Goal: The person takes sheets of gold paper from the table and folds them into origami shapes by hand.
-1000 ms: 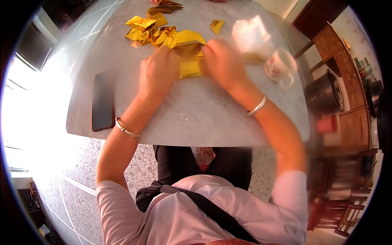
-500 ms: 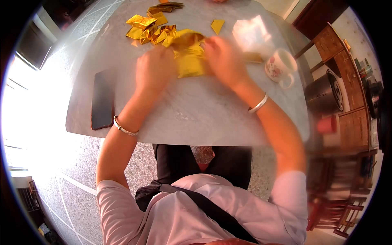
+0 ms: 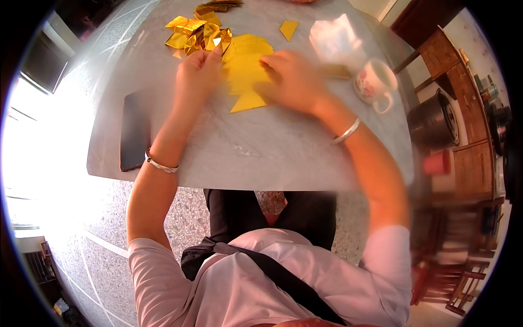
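Yellow-gold paper sheets (image 3: 248, 68) lie spread in an overlapping stack between my hands, with a pointed gold piece (image 3: 248, 102) at the near end. My left hand (image 3: 193, 79) is at the stack's left edge, its thumb and fingers pinched together. What is in that pinch is hidden. Over the right side of the stack, my right hand (image 3: 297, 82) has its thumb and forefinger apart, slightly blurred. Folded shiny gold foil pieces (image 3: 188, 34) sit in a heap just beyond my left hand.
A phone (image 3: 136, 131) lies at the left. On the right stand a floral mug (image 3: 375, 82) and a crumpled white plastic packet (image 3: 333, 39). A single gold piece (image 3: 289, 30) lies farther back, near more folded gold paper (image 3: 220, 5) at the far edge.
The gold sheet that was bent up between both hands now lies flatter on the stack. My left hand has shifted slightly left, and the right hand's fingers have spread. A pointed piece now shows nearer me.
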A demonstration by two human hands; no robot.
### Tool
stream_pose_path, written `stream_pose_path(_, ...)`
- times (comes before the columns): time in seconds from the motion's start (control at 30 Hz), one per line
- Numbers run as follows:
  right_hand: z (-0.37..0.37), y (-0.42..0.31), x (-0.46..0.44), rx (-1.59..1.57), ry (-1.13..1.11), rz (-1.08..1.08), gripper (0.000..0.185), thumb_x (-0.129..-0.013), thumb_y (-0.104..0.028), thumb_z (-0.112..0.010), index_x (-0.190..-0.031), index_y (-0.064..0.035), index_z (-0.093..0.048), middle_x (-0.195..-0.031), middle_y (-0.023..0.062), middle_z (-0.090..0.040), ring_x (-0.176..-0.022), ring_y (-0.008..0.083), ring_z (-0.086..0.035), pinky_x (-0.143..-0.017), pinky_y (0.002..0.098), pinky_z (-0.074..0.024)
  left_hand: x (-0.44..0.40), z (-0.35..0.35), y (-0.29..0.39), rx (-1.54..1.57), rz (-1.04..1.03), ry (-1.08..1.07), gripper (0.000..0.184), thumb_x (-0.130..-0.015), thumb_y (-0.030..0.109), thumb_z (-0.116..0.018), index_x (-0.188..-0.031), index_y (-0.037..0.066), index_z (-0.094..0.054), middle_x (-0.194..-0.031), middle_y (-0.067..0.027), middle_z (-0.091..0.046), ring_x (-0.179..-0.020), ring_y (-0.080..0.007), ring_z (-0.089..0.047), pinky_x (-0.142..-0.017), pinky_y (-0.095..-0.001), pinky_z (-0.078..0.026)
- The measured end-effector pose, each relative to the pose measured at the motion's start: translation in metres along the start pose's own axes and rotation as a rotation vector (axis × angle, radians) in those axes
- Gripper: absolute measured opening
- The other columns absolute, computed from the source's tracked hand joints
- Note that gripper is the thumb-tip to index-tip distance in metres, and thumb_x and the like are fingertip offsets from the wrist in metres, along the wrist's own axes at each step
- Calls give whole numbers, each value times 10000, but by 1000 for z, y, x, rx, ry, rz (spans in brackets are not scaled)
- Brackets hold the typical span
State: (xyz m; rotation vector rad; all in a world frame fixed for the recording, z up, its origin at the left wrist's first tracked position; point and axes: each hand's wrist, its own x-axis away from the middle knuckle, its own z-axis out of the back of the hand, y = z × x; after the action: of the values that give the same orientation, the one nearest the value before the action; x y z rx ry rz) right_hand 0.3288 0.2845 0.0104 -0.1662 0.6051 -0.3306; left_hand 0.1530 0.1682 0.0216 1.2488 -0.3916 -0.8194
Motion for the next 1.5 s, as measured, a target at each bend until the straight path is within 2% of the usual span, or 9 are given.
stream_pose_path(0.27, 40, -21, -6, -43, -451, -46, 348, -686, -330, -738, -858, -65, -591, -954, 112, -534, -918, 280, -532, -775, 362, -443, 11, -5, -3, -95, -90, -238, 198, -873, 202, -625, -823, 12, -604, -683, 21, -552, -636, -39, -495, -577, -201, -394)
stream_pose_path(0.57, 36, -16, -4, -67, -362, -7, 229, -746, -217, -703, -822, -39, -580, -868, 109, -566, -835, 267, -561, -721, 351, -455, 21, -5, 6, -216, -162, -334, 169, -871, 175, -625, -883, 7, -606, -705, 29, -564, -656, -33, -499, -589, -195, -411)
stream_pose_path(0.8, 49, -8, -17, -770, -169, -499, 157, -832, -142, -640, -818, 7, -592, -729, 29, -622, -643, 84, -551, -566, 237, -437, 25, -7, 9, 3, -263, -337, 247, -860, 146, -612, -1064, 10, -588, -867, 3, -587, -745, -52, -537, -646, -204, -451)
stream_pose_path(0.9, 40, 3, -17, -786, -147, -382, 173, -819, -162, -652, -832, 0, -593, -697, 35, -618, -621, 98, -557, -558, 244, -441, 23, -6, 7, 53, -204, -357, 322, -819, 180, -622, -1081, -5, -590, -901, -45, -628, -797, -105, -580, -706, -256, -478)
stream_pose_path(1.0, 41, -2, -16, -570, -414, -228, 262, -789, -225, -678, -919, -14, -592, -800, 79, -619, -733, 170, -598, -642, 286, -469, 24, -6, 13, 11, -124, -282, 277, -844, 156, -607, -1074, 2, -591, -880, -27, -604, -776, -83, -558, -702, -237, -473)
stream_pose_path(1.13, 40, -25, -4, -51, -472, -90, 462, -728, -337, -713, -1054, -39, -577, -1056, 138, -534, -1041, 298, -524, -863, 373, -431, 19, -6, 7, -29, -127, -251, 206, -895, 117, -579, -1070, 8, -586, -834, 12, -564, -772, -51, -521, -721, -210, -458)
stream_pose_path(1.27, 37, -27, 1, -82, -423, -107, 404, -734, -310, -702, -1013, -41, -590, -1034, 145, -555, -1012, 304, -536, -844, 391, -434, 22, -5, 11, -92, -140, -278, 202, -895, 115, -575, -1060, -1, -584, -831, 8, -576, -782, -61, -531, -714, -204, -448)
stream_pose_path(1.37, 26, -12, -4, -175, -344, -74, 313, -748, -287, -678, -921, -39, -597, -908, 148, -575, -903, 321, -557, -758, 419, -444, 16, -8, -9, -87, -216, -215, 246, -843, 189, -597, -1022, 22, -618, -886, -124, -644, -797, -176, -601, -714, -303, -479)
stream_pose_path(1.5, 31, -13, -8, -305, -346, -138, 207, -772, -194, -663, -871, -21, -605, -803, 162, -612, -725, 307, -586, -662, 396, -458, 18, -4, 0, -147, -328, -226, 240, -830, 170, -628, -1012, 14, -623, -859, -111, -636, -748, -181, -578, -684, -300, -464)
